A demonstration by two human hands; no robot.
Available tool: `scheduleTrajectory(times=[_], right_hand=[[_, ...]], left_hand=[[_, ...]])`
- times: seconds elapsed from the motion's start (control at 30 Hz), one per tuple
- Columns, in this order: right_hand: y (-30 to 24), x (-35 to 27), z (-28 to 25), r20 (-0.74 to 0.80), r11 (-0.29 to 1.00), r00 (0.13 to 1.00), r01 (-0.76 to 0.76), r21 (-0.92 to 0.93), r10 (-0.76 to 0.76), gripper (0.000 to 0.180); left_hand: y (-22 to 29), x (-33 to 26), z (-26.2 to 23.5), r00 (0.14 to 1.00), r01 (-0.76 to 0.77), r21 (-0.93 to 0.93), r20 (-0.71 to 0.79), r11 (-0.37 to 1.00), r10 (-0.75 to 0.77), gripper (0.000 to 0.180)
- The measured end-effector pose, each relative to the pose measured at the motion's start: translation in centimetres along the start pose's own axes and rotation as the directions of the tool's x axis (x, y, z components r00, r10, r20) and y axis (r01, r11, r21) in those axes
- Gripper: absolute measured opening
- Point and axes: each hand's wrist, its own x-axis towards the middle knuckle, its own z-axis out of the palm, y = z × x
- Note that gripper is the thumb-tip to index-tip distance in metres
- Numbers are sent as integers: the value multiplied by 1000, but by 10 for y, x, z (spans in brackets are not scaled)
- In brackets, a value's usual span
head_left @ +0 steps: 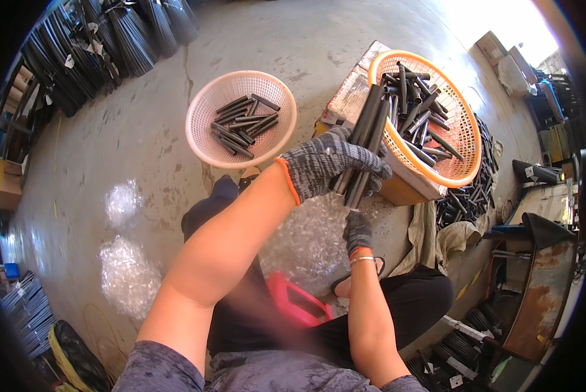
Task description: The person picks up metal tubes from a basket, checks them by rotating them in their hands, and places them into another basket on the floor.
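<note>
My left hand (332, 163), in a grey knitted glove with an orange cuff, is closed around a few black tubes (369, 130). The tubes stand tilted, their upper ends beside the rim of an orange basket (474, 140). Just below their lower ends is my right hand (358, 234), also gloved, its fingers looking curled in. What it holds, if anything, is hidden. Many loose black tubes (414, 108) fill part of the orange basket. A pale pink basket (198, 140) on the floor holds several more black tubes (244, 124).
The orange basket rests on a cardboard box (407, 189). A heap of black tubes (459, 206) lies beside it on cloth (430, 238). Clear plastic scraps (129, 277) are piled on the floor, near a pink-red plastic stool (293, 304). Bundled black rods (126, 39) stand at far left.
</note>
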Motion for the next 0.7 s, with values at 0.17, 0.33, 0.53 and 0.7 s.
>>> scheduleTrajectory(times=[0.17,0.33,0.53,0.7], right_hand=[[79,-69,61,225,882,870,-372,-288,440,39],[-31,-18,-10,80,422,935,-231,877,346,70],[-186,41,-157,-313,476,822,540,694,-476,69],[-189,62,-100,-267,561,804,570,600,-532,43]], left_hand=[[9,-2,-7,998,-67,-216,0,974,69,23],[10,-2,-16,983,-184,-241,-33,953,181,24],[-1,9,-5,973,-229,-193,-25,954,229,25],[10,1,-4,980,-195,-341,-43,920,192,25]])
